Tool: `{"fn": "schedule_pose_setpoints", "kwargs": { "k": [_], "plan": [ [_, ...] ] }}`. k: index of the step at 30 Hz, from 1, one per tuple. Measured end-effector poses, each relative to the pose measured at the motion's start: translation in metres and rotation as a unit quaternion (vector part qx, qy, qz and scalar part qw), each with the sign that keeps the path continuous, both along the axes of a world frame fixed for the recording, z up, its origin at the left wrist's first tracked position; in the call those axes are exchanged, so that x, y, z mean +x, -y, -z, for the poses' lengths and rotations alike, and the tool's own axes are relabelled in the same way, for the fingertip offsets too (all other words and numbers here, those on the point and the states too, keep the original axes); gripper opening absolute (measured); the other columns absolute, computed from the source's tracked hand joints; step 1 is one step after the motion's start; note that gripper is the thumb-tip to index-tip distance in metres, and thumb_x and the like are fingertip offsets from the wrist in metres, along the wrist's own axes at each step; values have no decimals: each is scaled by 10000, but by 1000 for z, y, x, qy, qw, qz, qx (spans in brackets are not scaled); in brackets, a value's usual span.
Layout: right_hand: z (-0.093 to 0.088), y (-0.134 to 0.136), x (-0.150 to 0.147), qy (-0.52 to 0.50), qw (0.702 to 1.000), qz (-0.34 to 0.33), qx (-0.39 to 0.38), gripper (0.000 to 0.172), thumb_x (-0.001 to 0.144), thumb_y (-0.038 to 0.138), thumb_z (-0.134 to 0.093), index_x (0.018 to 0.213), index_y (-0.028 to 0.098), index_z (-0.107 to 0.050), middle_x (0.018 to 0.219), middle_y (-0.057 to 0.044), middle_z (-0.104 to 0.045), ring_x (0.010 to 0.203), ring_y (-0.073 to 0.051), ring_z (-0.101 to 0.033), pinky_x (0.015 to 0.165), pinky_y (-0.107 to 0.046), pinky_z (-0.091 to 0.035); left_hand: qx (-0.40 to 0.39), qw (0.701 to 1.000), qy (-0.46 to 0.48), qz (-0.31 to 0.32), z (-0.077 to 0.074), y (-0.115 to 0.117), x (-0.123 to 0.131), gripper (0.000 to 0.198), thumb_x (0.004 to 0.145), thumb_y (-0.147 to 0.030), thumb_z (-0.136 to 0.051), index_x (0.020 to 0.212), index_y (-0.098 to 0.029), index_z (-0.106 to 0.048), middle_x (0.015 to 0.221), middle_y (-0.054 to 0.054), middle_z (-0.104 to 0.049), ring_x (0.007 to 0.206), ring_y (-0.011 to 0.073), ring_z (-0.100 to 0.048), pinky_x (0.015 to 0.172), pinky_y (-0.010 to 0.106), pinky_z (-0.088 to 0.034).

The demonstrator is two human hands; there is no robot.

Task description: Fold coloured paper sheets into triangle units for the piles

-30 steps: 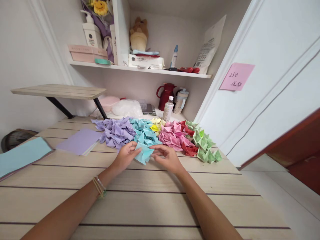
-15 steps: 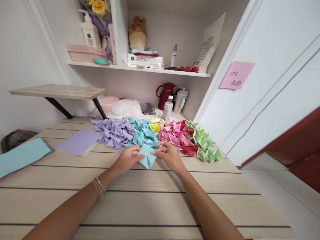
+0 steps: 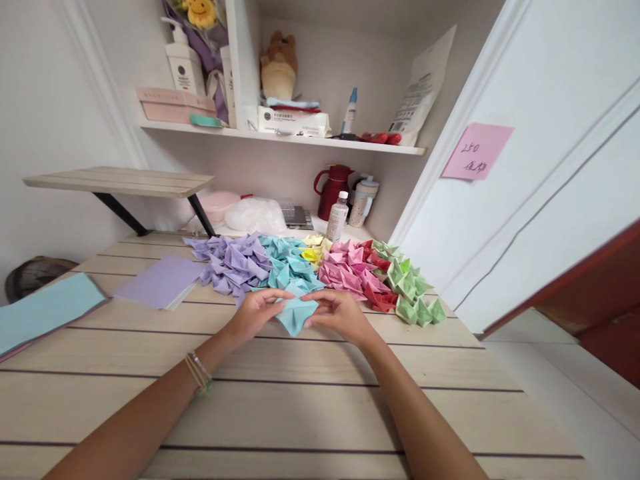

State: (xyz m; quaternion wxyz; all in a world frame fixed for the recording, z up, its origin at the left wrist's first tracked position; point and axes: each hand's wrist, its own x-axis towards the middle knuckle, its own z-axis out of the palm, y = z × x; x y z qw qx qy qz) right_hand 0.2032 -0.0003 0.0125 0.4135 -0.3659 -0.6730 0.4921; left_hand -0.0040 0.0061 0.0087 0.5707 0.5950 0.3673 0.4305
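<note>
A light-blue folded paper [image 3: 296,316] is held between my two hands, its lower corner pointing toward me. My left hand [image 3: 260,312] pinches its left side, with the thumb near the middle fold. On the opposite side, my right hand [image 3: 340,313] grips the right edge between thumb and fingers. Just behind the hands lie piles of folded paper pieces: purple [image 3: 233,263], light blue [image 3: 286,262], yellow [image 3: 311,255], pink [image 3: 345,270], red [image 3: 380,298] and green [image 3: 413,283].
Flat purple sheets [image 3: 159,281] and light-blue sheets [image 3: 47,310] lie on the left of the slatted table [image 3: 280,413]. A small raised shelf [image 3: 120,181] stands behind them. At the back are a clear bottle [image 3: 337,219], a red jug [image 3: 333,190] and a tumbler [image 3: 363,202].
Earlier the blue paper was a flat diamond; now its sides are spread and its upper part is bent into a raised shape. Both hands keep hold of it, with fingers shifted slightly.
</note>
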Motion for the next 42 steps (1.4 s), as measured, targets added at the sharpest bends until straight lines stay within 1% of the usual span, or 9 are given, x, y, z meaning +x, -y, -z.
{"fn": "schedule_pose_setpoints", "kwargs": {
  "k": [3, 6, 15, 21, 26, 28, 32, 35, 42],
  "plan": [
    [0, 0, -2, 25, 998, 45, 31, 320, 573, 334, -752, 849, 181, -694, 702, -26, -692, 632, -183, -634, 566, -268, -489, 14, 1000, -10, 18, 3, 1, 1, 274, 695, -268, -662, 937, -140, -664, 903, 71, -702, 797, 185, -640, 724, 273, -491],
    [2, 0, -5, 11, 997, 71, 35, 225, 611, 365, -722, 730, 176, -697, 692, -37, -686, 616, -181, -620, 551, -269, -478, 3, 1000, -19, 20, 9, 0, 2, 305, 656, -261, -695, 928, -124, -668, 822, 72, -715, 728, 188, -651, 664, 277, -502],
    [5, -1, -9, 0, 997, 75, 18, 255, 630, 413, -696, 646, 162, -651, 603, -6, -623, 536, -128, -541, 478, -222, -403, -7, 1000, 3, 9, 11, 3, 3, 368, 526, -225, -777, 863, -132, -662, 760, 45, -705, 678, 189, -645, 611, 287, -511],
    [12, 1, -21, -27, 991, 132, 17, 284, 608, 411, -717, 560, 160, -593, 484, 25, -540, 452, -103, -480, 423, -210, -350, 61, 995, -50, -65, 12, 4, 7, 208, 604, -303, -725, 724, -149, -656, 708, 40, -690, 651, 181, -633, 559, 243, -482],
    [12, 0, -22, -92, 992, 79, -33, 413, 520, 326, -791, 856, 176, -602, 676, -5, -646, 595, -141, -596, 539, -236, -462, 21, 997, -12, -73, 9, 5, 7, 532, 663, -303, -691, 1132, -171, -477, 733, 38, -689, 597, 172, -639, 537, 253, -487],
    [12, 0, -22, -105, 991, 73, -49, 455, 505, 296, -801, 892, 179, -593, 694, -8, -659, 619, -148, -616, 575, -249, -481, 17, 998, -10, -66, 8, 4, 6, 585, 673, -299, -684, 1187, -170, -435, 764, 49, -688, 617, 176, -643, 551, 258, -490],
    [14, -1, -21, -113, 987, 78, -82, 407, 494, 281, -805, 837, 176, -613, 667, -6, -676, 607, -158, -633, 591, -261, -493, 38, 998, -20, -36, 9, 3, 6, 332, 683, -297, -671, 967, -147, -582, 834, 64, -676, 729, 186, -634, 612, 252, -489],
    [15, -1, -20, -96, 987, 78, -103, 371, 495, 282, -804, 800, 163, -629, 625, -7, -674, 560, -150, -623, 564, -256, -488, 47, 998, -23, -42, 9, 2, 7, 186, 700, -307, -652, 774, -143, -608, 719, 28, -654, 674, 161, -609, 577, 225, -468],
    [11, 2, -18, -63, 987, 52, -135, 324, 539, 329, -774, 762, 127, -654, 586, 1, -634, 513, -109, -569, 530, -233, -466, 15, 998, -57, -36, 5, 2, 2, 228, 715, -347, -629, 680, -122, -616, 617, 7, -630, 535, 117, -553, 465, 193, -397]
  ]
}}
